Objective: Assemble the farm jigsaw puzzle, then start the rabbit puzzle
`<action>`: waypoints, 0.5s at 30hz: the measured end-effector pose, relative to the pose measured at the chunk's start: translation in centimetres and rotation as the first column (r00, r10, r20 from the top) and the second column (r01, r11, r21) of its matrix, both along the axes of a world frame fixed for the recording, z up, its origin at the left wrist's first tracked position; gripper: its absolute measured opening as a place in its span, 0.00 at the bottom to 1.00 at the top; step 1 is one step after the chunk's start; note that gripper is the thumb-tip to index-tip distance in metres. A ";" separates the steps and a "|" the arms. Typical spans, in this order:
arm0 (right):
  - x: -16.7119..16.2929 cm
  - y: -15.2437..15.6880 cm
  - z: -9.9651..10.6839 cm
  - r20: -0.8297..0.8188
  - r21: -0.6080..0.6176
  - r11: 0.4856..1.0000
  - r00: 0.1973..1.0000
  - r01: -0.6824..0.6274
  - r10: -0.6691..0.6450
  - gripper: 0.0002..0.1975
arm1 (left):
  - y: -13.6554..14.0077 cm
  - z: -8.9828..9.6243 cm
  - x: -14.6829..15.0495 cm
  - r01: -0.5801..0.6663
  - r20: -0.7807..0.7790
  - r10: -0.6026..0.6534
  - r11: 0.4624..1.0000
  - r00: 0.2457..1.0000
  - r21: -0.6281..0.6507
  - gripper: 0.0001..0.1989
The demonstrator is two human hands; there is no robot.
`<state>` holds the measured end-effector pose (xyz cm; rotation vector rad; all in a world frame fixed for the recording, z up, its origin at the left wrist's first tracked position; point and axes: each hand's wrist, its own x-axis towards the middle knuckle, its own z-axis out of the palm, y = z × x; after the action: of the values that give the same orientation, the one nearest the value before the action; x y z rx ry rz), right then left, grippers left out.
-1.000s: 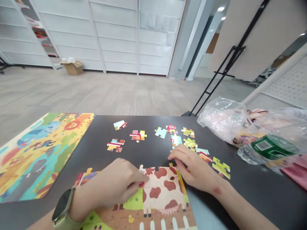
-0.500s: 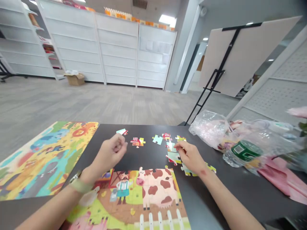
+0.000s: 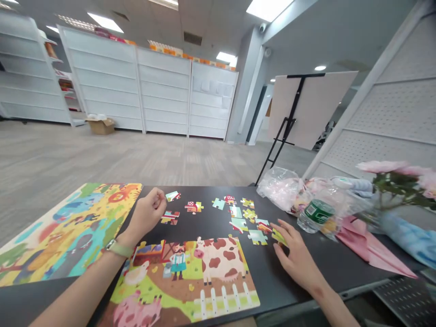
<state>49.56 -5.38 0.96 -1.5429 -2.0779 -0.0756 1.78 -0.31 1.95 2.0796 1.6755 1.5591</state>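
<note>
My left hand (image 3: 147,212) is curled into a loose fist over the table, left of a piece with a red roof edge (image 3: 170,217); nothing shows in it. My right hand (image 3: 294,254) has its fingers apart. Its fingertips reach to a yellow-green puzzle piece (image 3: 278,236), partly covered by the hand, and a red-and-blue piece (image 3: 263,226) lies just left of that. A pale blue piece (image 3: 258,237) is nearby. Between my arms lies the joined farm puzzle (image 3: 184,286), with a cow, a farmer and a pig; its upper edge has open notches.
Loose pieces lie beyond the puzzle, among them a barn piece (image 3: 194,207). An animal picture sheet (image 3: 81,227) covers the table's left side. To the right are a plastic bottle (image 3: 316,215), clear bags (image 3: 281,186), pink cloth (image 3: 368,245) and flowers (image 3: 391,168).
My right hand has moved right and nearer, from the blue pieces to the yellow-green one, and its fingers have spread. My left hand has shifted left, still curled. The view has tilted up.
</note>
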 end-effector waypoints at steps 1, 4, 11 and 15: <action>0.9 -0.7 -0.7 0.033 0.019 0.997 0.996 0.080 -0.081 0.26 | 0.1 0.0 -0.1 -0.005 -0.008 0.005 1.000 1.000 -0.006 0.05; 3.3 -1.6 -2.1 0.077 0.018 0.963 0.960 0.267 -0.268 0.33 | 0.0 0.3 0.0 -0.004 -0.066 0.001 0.999 0.998 -0.040 0.04; 4.9 -0.5 -2.4 0.099 -0.166 0.952 0.965 0.256 -0.242 0.25 | -8.1 3.2 4.7 0.141 -0.301 -0.203 0.967 0.932 -0.213 0.10; 3.4 0.1 -2.1 0.075 -0.142 0.968 0.977 0.207 -0.198 0.24 | -14.6 -0.3 8.2 0.097 -0.496 -0.254 0.942 0.830 -0.320 0.22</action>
<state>52.92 -5.25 -1.17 -1.8628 -2.0029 -0.0429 10.03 -14.92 1.68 2.5564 1.6431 0.6583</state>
